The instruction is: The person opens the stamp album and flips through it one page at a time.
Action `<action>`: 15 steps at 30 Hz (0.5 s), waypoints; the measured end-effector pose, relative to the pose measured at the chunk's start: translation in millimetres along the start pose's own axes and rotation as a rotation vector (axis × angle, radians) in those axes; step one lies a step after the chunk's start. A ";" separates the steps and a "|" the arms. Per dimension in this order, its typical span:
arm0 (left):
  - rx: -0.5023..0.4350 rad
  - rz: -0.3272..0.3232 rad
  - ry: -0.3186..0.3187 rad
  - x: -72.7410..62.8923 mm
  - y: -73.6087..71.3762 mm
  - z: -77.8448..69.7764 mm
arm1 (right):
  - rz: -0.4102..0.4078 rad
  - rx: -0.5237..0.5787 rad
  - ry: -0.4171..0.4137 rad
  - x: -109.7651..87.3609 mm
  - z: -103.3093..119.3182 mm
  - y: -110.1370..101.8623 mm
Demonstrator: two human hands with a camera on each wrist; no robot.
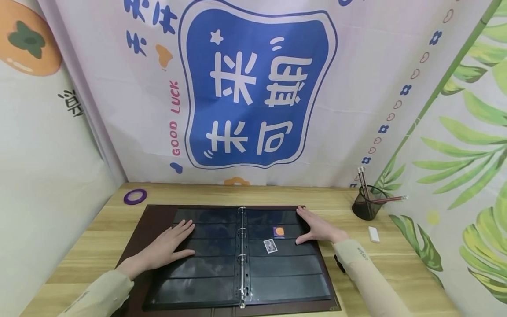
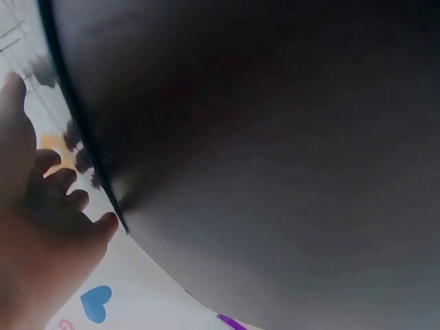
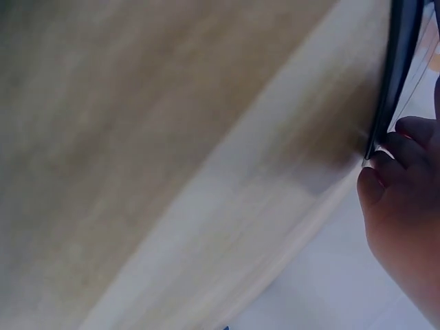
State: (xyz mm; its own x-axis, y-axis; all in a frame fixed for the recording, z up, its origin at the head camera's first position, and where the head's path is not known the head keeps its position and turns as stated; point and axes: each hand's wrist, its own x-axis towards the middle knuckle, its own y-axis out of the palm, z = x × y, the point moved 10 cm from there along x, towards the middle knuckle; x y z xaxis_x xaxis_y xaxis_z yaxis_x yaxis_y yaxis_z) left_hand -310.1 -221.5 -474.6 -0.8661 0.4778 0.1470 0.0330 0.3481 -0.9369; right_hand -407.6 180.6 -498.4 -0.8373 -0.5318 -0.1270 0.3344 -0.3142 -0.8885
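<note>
An open ring binder album [image 1: 206, 264] with black pocket pages and a dark brown cover lies on the wooden table. My left hand [image 1: 164, 248] rests on the left page, its fingers extended. At the right page's upper outer edge, my right hand [image 1: 318, 226] touches the page with thumb and fingers spread apart. Two small stamp-like pieces are on the right page: an orange and purple one [image 1: 279, 232] and a grey one with a white border [image 1: 270, 246]. Both wrist views show the left hand [image 2: 55, 227] and right hand [image 3: 405, 199] close beside dark page edges.
A purple roll of tape [image 1: 135, 197] lies at the table's back left. On the right stand a black mesh pen cup [image 1: 366, 207] with pencils and, nearer, a white eraser [image 1: 373, 234]. A small black object [image 1: 339, 263] is partly under the right forearm. Printed cloths hang behind.
</note>
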 end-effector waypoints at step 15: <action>0.111 0.077 -0.008 0.4 8.6 1.9 | -0.025 0.013 -0.007 -0.9 0.5 -0.8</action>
State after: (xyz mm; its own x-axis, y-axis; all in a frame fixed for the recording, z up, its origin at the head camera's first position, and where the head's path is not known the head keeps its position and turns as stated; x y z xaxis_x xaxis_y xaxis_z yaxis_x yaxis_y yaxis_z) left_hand -311.1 -219.8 -483.2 -0.8673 0.4928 0.0708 0.0448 0.2188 -0.9747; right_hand -406.8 180.9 -497.4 -0.8423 -0.5293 -0.1016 0.3190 -0.3376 -0.8856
